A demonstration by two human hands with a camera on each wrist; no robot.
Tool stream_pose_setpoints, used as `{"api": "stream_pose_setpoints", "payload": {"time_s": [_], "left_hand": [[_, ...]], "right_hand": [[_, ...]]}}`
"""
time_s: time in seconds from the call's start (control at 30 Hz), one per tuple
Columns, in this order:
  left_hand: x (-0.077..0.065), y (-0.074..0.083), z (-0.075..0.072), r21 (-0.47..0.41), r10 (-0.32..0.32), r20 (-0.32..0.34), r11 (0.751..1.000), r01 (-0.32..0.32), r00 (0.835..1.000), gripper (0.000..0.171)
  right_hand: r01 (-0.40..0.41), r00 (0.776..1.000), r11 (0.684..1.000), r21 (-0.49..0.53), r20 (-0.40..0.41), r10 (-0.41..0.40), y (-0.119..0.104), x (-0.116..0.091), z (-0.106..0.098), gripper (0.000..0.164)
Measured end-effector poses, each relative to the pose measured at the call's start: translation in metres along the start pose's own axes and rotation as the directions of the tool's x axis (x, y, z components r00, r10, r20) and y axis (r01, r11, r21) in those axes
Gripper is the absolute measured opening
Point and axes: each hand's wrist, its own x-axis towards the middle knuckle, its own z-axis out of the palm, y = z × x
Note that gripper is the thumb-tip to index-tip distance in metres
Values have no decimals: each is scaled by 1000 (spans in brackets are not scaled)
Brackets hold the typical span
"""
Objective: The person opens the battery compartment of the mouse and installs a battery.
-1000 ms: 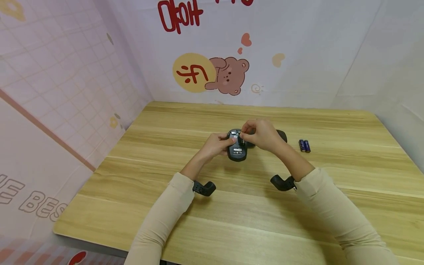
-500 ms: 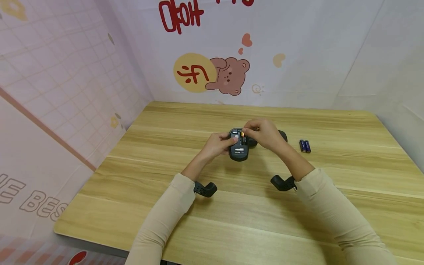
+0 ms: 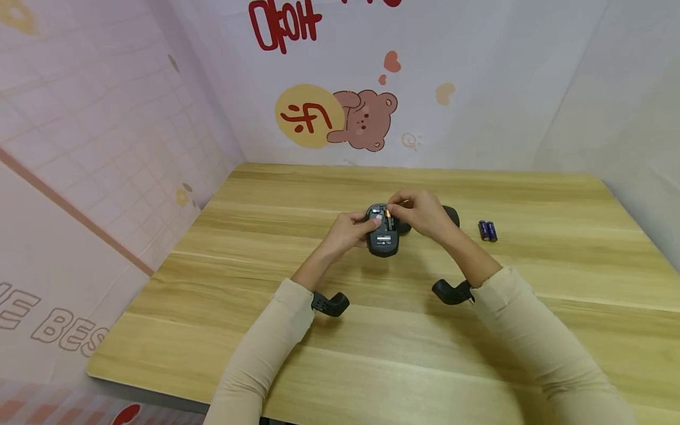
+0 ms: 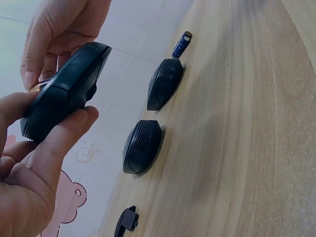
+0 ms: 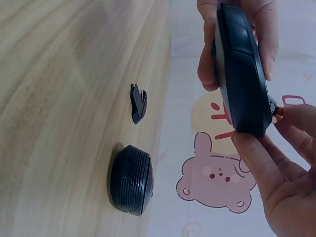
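A black computer mouse, underside up and raised over the table, is gripped by my left hand, whose thumb lies across its bottom. Its battery compartment is uncovered. A black battery with a copper-coloured end lies along that opening. My right hand pinches the copper end between thumb and fingertips. From the side, in the right wrist view, this battery juts out tilted from the mouse's underside. In the left wrist view, the right fingers partly hide it.
Two more dark mice sit behind the hands on the wooden table. Nearby lies a small black battery cover. Two purple-blue batteries lie side by side to the right. A printed cloth wall rises behind the table.
The right fingers have shifted toward the far end of the compartment, bringing the copper-ended battery into sight. The left hand keeps its grip, with the mouse moved very slightly right.
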Motion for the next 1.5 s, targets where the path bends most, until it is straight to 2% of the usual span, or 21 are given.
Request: {"api": "stream_pose_setpoints", "payload": {"time_s": [0.27, 0.6, 0.83, 1.07, 1.5], "left_hand": [[1, 2, -1, 3, 6, 1, 1000, -6, 1000, 36], [2, 1, 0, -42, 10, 16, 999, -9, 1000, 37], [2, 0, 0, -34, 5, 19, 999, -5, 1000, 37], [4, 3, 0, 5, 29, 31, 1000, -29, 999, 37], [3, 5, -3, 11, 11, 32, 1000, -11, 999, 40]], "right_hand": [[-20, 1000, 1000, -9, 17, 20, -3, 2, -1, 12], [-39, 999, 999, 8, 20, 38, -1, 1, -3, 12], [-40, 999, 999, 5, 30, 40, -3, 0, -3, 11], [-57, 998, 998, -5, 40, 57, -1, 0, -5, 14], [-24, 999, 1000, -10, 27, 24, -2, 0, -6, 14]]}}
